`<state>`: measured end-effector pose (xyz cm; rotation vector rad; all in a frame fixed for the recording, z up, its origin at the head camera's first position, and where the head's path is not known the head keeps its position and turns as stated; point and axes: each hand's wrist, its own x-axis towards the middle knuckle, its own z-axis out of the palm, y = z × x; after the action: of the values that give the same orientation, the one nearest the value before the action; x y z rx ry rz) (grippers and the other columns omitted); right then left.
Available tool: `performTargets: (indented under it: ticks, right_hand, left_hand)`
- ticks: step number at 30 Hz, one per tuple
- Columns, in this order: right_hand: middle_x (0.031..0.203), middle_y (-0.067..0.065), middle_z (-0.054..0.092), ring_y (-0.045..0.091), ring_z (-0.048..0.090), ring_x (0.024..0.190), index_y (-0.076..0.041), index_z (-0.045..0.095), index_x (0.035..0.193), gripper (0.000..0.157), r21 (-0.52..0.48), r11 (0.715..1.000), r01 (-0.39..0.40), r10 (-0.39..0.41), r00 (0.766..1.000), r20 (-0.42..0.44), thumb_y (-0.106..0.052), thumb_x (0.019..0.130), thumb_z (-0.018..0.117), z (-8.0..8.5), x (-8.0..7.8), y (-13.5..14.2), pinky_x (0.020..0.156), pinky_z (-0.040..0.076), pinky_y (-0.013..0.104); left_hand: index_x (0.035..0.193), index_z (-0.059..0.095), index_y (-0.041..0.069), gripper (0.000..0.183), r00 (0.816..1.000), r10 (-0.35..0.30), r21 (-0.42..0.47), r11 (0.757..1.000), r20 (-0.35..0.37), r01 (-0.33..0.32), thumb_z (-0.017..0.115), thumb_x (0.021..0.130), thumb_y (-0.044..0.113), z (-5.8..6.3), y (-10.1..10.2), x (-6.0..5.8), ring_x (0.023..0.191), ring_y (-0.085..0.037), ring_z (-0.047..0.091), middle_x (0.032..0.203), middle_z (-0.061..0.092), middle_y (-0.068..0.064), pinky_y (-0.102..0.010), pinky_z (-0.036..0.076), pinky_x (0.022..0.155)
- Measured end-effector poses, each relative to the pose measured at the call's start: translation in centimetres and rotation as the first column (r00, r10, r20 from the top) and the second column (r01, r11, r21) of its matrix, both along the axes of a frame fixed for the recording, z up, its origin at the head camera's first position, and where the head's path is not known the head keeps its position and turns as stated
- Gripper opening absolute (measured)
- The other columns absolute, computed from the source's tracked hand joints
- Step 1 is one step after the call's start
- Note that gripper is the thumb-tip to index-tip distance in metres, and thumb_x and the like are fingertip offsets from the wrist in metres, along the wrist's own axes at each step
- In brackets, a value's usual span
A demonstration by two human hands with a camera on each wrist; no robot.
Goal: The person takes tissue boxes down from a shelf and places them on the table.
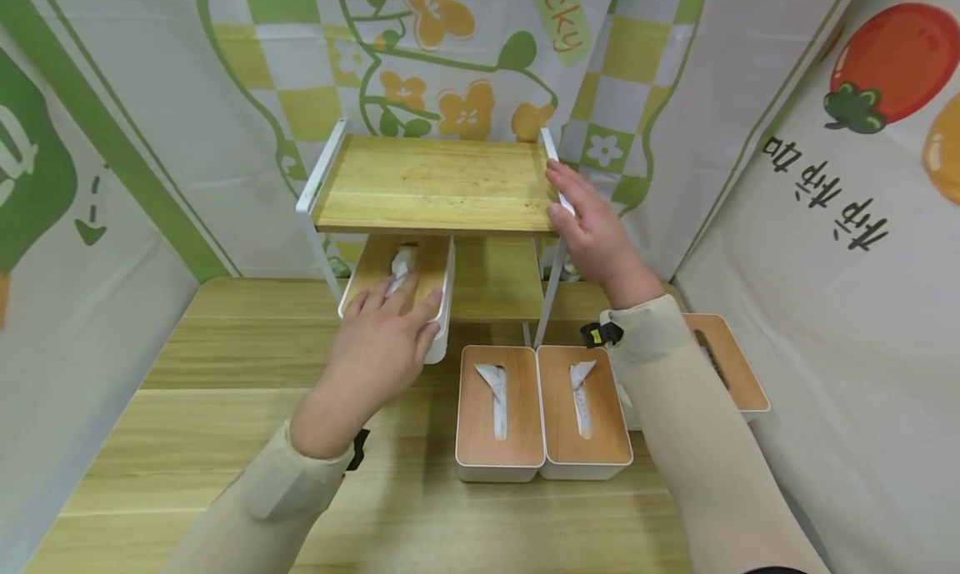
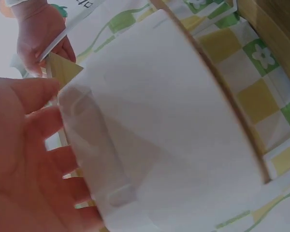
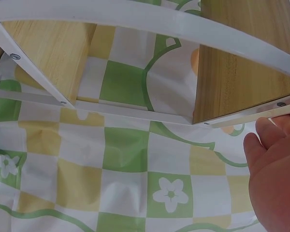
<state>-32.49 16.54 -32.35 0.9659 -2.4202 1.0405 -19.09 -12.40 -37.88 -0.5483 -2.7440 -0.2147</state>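
My left hand (image 1: 382,345) lies over the near end of a tissue box (image 1: 360,262) on the lower board of a two-tier shelf. Its fingers stretch across the wooden lid beside a tuft of tissue, and the thumb sits at the right edge. In the left wrist view, the white underside of the tissue box (image 2: 150,111) juts out past the board, with the fingertips hidden behind its rim. My right hand (image 1: 596,232) rests on the white right rail of the shelf's top board (image 1: 442,182). From the right wrist, the fingers (image 3: 268,135) touch the frame.
Two more tissue boxes (image 1: 501,453) (image 1: 588,449) stand side by side on the wooden table (image 1: 225,441), in front of the shelf. Another wooden-lidded box (image 1: 731,353) is partly hidden behind the right forearm. Printed curtains (image 1: 480,57) hang behind and along both sides.
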Motion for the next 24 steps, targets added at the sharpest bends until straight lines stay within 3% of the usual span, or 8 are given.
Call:
performTargets:
  ticks: [4, 8, 11, 13, 16, 20, 22, 24]
  right_hand:
    - [0.161, 0.007, 0.028, 0.019, 0.023, 0.146, 0.002, 0.037, 0.151, 0.059, 0.004, 1.000, 0.010, -0.010, 1.000, 0.009, -0.033, 0.103, 0.040, 0.0, 0.0, 0.1, 0.117, 0.017, 0.036]
    - [0.161, 0.006, 0.027, 0.019, 0.022, 0.146, 0.002, 0.037, 0.151, 0.058, 0.009, 1.000, 0.007, -0.008, 1.000, 0.012, -0.031, 0.104, 0.040, 0.0, 0.0, 0.2, 0.117, 0.016, 0.036]
    - [0.161, 0.006, 0.027, 0.019, 0.023, 0.146, 0.002, 0.037, 0.151, 0.058, 0.004, 1.000, 0.005, -0.005, 1.000, 0.010, -0.031, 0.104, 0.040, 0.0, 0.0, 0.2, 0.117, 0.016, 0.036]
    - [0.161, 0.006, 0.027, 0.019, 0.023, 0.146, 0.002, 0.037, 0.151, 0.058, -0.003, 1.000, 0.006, -0.006, 1.000, 0.007, -0.031, 0.103, 0.040, 0.0, 0.0, 0.2, 0.117, 0.016, 0.035]
    - [0.161, 0.006, 0.028, 0.019, 0.023, 0.146, 0.002, 0.037, 0.151, 0.058, -0.004, 1.000, 0.009, -0.009, 1.000, 0.001, -0.031, 0.103, 0.040, -0.1, 0.0, 0.3, 0.117, 0.016, 0.035]
    - [0.161, 0.005, 0.027, 0.018, 0.022, 0.146, 0.001, 0.037, 0.151, 0.058, 0.002, 1.000, 0.003, -0.003, 1.000, 0.005, -0.032, 0.104, 0.039, -0.1, -0.1, 0.2, 0.117, 0.016, 0.035]
    - [0.161, 0.004, 0.027, 0.018, 0.022, 0.146, 0.001, 0.037, 0.151, 0.058, 0.000, 1.000, 0.000, 0.000, 1.000, 0.010, -0.032, 0.104, 0.039, -0.1, -0.1, 0.1, 0.117, 0.016, 0.035]
    - [0.161, 0.004, 0.027, 0.018, 0.022, 0.146, 0.001, 0.037, 0.151, 0.058, -0.003, 1.000, -0.001, 0.001, 1.000, 0.017, -0.032, 0.104, 0.039, -0.1, -0.1, 0.1, 0.117, 0.015, 0.035]
  left_hand:
    - [0.136, 0.058, 0.003, 0.044, 0.984, 0.008, 0.214, 0.976, -0.178, 0.030, 0.052, 0.100, 0.028, -1.0, -1.0, -0.1, 0.129, -0.048, 0.043, 0.138, 0.052, -0.026, -0.059, 0.032, 0.107]
    - [0.124, 0.063, -0.005, 0.040, 0.943, 0.153, 0.514, 0.857, -0.296, 0.023, 0.054, 0.094, 0.020, -2.3, -3.1, 0.2, 0.113, -0.045, 0.056, 0.122, 0.062, -0.025, -0.056, 0.044, 0.096]
    - [0.129, 0.064, 0.001, 0.041, 0.973, 0.226, 0.704, 0.699, -0.056, -0.122, 0.051, 0.099, 0.027, -2.9, -5.0, 0.6, 0.109, -0.038, 0.059, 0.122, 0.064, -0.018, -0.053, 0.048, 0.088]
    - [0.137, 0.058, 0.004, 0.048, 0.969, 0.149, 0.786, 0.566, 0.198, -0.247, 0.047, 0.103, 0.036, -3.0, -6.2, 0.6, 0.112, -0.035, 0.058, 0.130, 0.060, -0.017, -0.051, 0.049, 0.090]
    - [0.147, 0.044, 0.002, 0.063, 0.877, -0.081, 0.835, 0.361, 0.473, -0.416, 0.039, 0.105, 0.049, -3.4, -7.4, 0.2, 0.109, -0.032, 0.061, 0.136, 0.050, -0.023, -0.047, 0.051, 0.091]
    - [0.149, 0.030, 0.001, 0.069, 0.770, -0.393, 0.855, 0.101, 0.503, -0.508, 0.040, 0.104, 0.052, -4.3, -8.1, -0.3, 0.095, -0.031, 0.068, 0.131, 0.044, -0.024, -0.048, 0.055, 0.086]
    - [0.152, 0.025, 0.006, 0.069, 0.745, -0.488, 0.858, 0.018, 0.455, -0.513, 0.042, 0.104, 0.052, -4.7, -8.1, -0.6, 0.094, -0.031, 0.068, 0.130, 0.043, -0.023, -0.051, 0.054, 0.086]
    - [0.156, 0.021, 0.011, 0.071, 0.733, -0.535, 0.858, -0.028, 0.420, -0.512, 0.044, 0.103, 0.051, -4.9, -8.0, -0.7, 0.098, -0.029, 0.067, 0.132, 0.042, -0.022, -0.051, 0.053, 0.087]
